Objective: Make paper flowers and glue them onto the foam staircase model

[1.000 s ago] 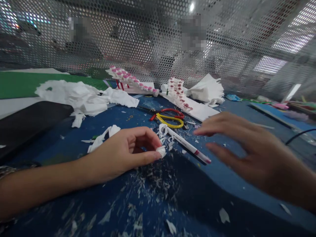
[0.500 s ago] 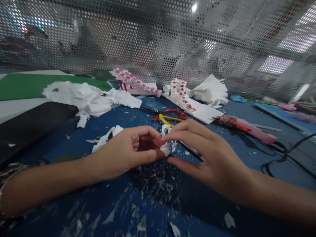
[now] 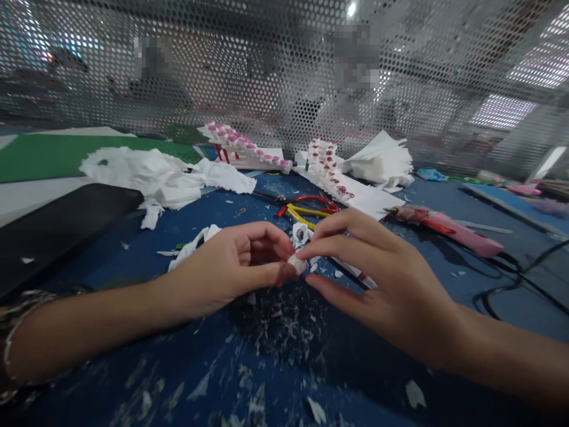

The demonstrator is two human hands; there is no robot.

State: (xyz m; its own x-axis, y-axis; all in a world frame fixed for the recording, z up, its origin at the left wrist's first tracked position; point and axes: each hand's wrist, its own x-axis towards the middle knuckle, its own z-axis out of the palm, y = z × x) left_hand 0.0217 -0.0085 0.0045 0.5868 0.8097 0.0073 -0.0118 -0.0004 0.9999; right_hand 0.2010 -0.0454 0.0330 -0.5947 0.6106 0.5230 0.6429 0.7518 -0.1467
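Between the thumb and fingertips of my left hand (image 3: 235,261) is a small white wad (image 3: 297,264), which looks like rolled paper or tissue. My right hand (image 3: 391,284) is just to its right. Its index fingertip touches the wad or lies right beside it, while the thumb is held apart below. Behind the fingertips, a ring-shaped twist of white paper (image 3: 301,232) lies on the blue table (image 3: 213,367). A strip of torn white tissue (image 3: 195,246) is partly hidden behind my left hand.
Beyond my hands lie a red-and-yellow-handled tool (image 3: 313,210), crumpled tissue (image 3: 146,175) and a pink corded tool with a metal tip (image 3: 462,230). Two white models dotted pink (image 3: 244,145) and dark red (image 3: 329,166) stand before a perforated metal screen (image 3: 267,71). Paper scraps litter the table.
My right hand has shifted slightly right, its thumb a little farther from the wad. The wad appears slightly turned in my left fingertips. The view has shifted a little.
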